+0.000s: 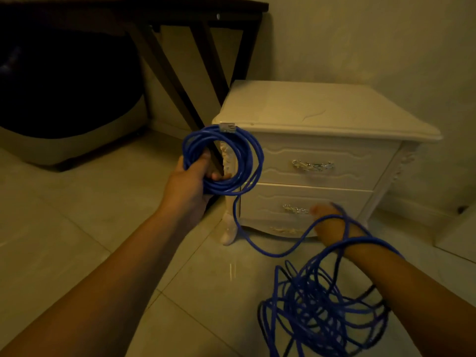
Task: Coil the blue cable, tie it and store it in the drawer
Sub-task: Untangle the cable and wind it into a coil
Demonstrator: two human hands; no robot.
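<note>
a: so where's the cable?
b: part coiled in the left hand, clenched round the loops so they hold shape; the rest tangled on the floor (drawers closed).
a: right hand?
b: blurred, cable draped over it, likely to feed slack; grip unclear.

right hand: motion-blurred, grip unclear | blue cable: loose tangle cut off by bottom edge | dark table: cropped at top

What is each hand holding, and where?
Left hand grips the blue cable at its coil's lower-left arc. Right hand is blurred; cable loops over its wrist, grip unclear.
</note>
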